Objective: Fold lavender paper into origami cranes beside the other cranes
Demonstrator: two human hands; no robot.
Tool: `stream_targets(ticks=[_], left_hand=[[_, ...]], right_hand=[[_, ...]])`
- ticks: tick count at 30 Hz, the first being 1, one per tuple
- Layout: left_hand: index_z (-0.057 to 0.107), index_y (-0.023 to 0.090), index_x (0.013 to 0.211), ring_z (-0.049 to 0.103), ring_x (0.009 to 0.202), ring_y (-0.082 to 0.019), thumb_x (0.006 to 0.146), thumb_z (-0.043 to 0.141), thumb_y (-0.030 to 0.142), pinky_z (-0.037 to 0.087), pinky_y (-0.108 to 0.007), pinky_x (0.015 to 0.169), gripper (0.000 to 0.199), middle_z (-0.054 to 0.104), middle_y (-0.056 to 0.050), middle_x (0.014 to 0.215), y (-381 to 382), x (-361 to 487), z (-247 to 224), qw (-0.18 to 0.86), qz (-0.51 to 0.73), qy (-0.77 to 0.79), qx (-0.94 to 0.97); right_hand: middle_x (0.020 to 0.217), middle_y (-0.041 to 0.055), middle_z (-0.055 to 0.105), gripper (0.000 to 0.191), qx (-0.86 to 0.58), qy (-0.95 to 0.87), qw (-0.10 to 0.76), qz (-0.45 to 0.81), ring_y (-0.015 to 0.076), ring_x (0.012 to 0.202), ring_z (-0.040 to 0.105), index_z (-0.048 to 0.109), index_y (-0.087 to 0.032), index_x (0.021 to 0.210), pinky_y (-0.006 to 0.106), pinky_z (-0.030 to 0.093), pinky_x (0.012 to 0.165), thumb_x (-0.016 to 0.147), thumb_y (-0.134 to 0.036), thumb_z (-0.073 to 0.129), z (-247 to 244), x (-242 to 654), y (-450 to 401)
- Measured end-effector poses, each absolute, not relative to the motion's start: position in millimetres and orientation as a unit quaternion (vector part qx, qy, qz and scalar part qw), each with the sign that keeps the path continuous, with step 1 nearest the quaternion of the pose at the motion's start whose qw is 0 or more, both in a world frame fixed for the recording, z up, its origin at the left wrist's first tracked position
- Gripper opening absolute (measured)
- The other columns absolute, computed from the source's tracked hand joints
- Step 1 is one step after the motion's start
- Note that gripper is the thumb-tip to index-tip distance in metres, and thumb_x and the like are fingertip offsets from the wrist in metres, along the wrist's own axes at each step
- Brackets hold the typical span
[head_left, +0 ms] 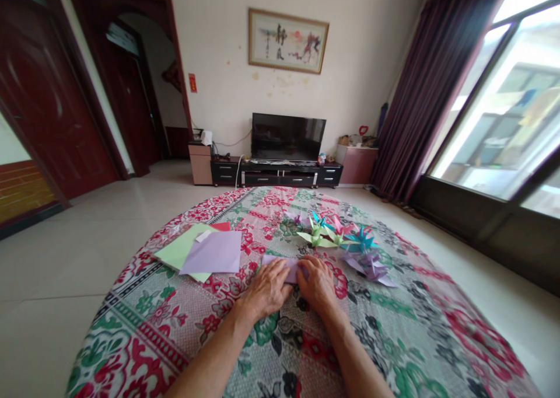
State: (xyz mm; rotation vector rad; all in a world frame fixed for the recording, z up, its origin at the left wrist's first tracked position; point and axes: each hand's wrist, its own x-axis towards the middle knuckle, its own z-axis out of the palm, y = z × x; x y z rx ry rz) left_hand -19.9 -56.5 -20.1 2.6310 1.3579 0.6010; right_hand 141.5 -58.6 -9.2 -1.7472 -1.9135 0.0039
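Observation:
A folded piece of purple paper (291, 274) lies on the patterned tablecloth in front of me, partly covered by both hands. My left hand (268, 290) rests over its left end, fingers close together and pressing it down. At the other end my right hand (318, 282) has its fingers curled onto the paper, the fingertips partly hidden. To the left is a stack of square sheets, with a purple sheet (214, 253) above a light green sheet (181, 247) and a red corner (221, 226) showing. Folded paper cranes sit to the right, including a purple crane (371, 266) and a blue crane (361, 239).
The round table's floral tablecloth (170, 322) spreads under everything. More paper cranes, a light green crane (317, 234) among them, cluster beyond my right hand. A small white piece (202, 236) lies on the sheets. Against the far wall stands a television (289, 136) on a low cabinet (280, 175).

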Motion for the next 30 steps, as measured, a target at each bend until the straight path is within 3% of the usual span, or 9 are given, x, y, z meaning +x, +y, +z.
stream_targets(ticks=[19, 26, 30], left_hand=[[0.038, 0.025, 0.133, 0.028, 0.132, -0.024, 0.082, 0.046, 0.038, 0.018, -0.052, 0.108, 0.053, 0.036, -0.005, 0.142, -56, -25, -6, 0.107, 0.163, 0.444, 0.874], [0.041, 0.026, 0.131, 0.028, 0.132, -0.025, 0.081, 0.048, 0.037, 0.019, -0.055, 0.106, 0.052, 0.037, -0.006, 0.141, -53, -26, -7, 0.108, 0.164, 0.446, 0.873], [0.041, 0.026, 0.131, 0.027, 0.132, -0.025, 0.081, 0.049, 0.038, 0.019, -0.055, 0.106, 0.052, 0.037, -0.006, 0.141, -53, -26, -7, 0.115, 0.164, 0.446, 0.872]], right_hand=[[0.108, 0.0083, 0.058, 0.028, -0.658, -0.695, 0.290, 0.005, 0.0210, 0.100, 0.051, 0.059, -0.018, 0.101, 0.030, 0.035, 0.088, 0.074, -0.020, 0.050, -17, 145, -54], [0.108, 0.0118, 0.058, 0.048, -0.699, -0.664, 0.265, 0.005, 0.0267, 0.101, 0.051, 0.054, -0.016, 0.116, 0.036, 0.034, 0.086, 0.068, -0.024, 0.055, -10, 143, -52], [0.101, 0.0098, 0.060, 0.037, -0.722, -0.645, 0.250, 0.016, 0.0262, 0.097, 0.052, 0.061, -0.020, 0.106, 0.037, 0.035, 0.084, 0.072, -0.030, 0.052, -2, 142, -51]])
